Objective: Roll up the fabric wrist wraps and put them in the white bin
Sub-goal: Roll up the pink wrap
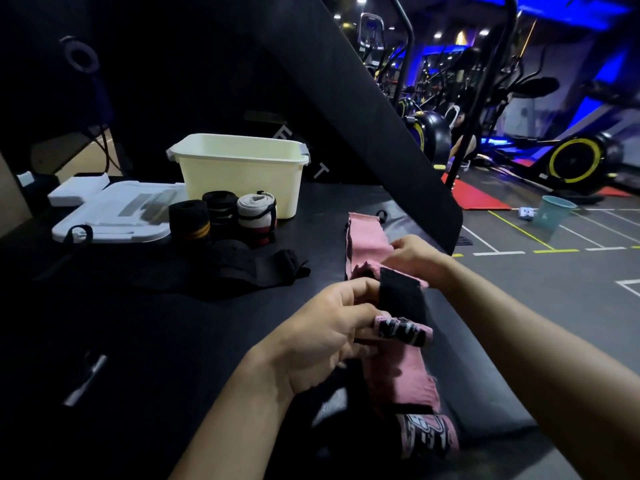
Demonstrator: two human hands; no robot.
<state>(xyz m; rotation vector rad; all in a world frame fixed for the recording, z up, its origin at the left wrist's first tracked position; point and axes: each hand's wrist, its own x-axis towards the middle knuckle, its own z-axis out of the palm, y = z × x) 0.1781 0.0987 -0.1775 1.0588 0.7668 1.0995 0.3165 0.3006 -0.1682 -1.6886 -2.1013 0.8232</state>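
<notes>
**Both hands on a pink wrap at the bench's right edge**

The left hand [325, 334] has its fingers curled round the printed end of a pink wrap [403, 367], thumb on top. The right hand [414, 256] pinches the same wrap farther along, fingers bent over the fabric near its black strap [401, 296]. The wrap stretches along the right edge of the black bench [145, 327], its far end lying flat and its near end hanging off the front edge.

The white bin [239, 171] stands at the bench's far edge. Just in front of it stand three rolled wraps [221, 214], two black and one white; whether they touch it I cannot tell. A loose black wrap [242, 268] lies unrolled nearer the middle. The bin's lid [114, 213] lies flat toward the far left corner.
</notes>
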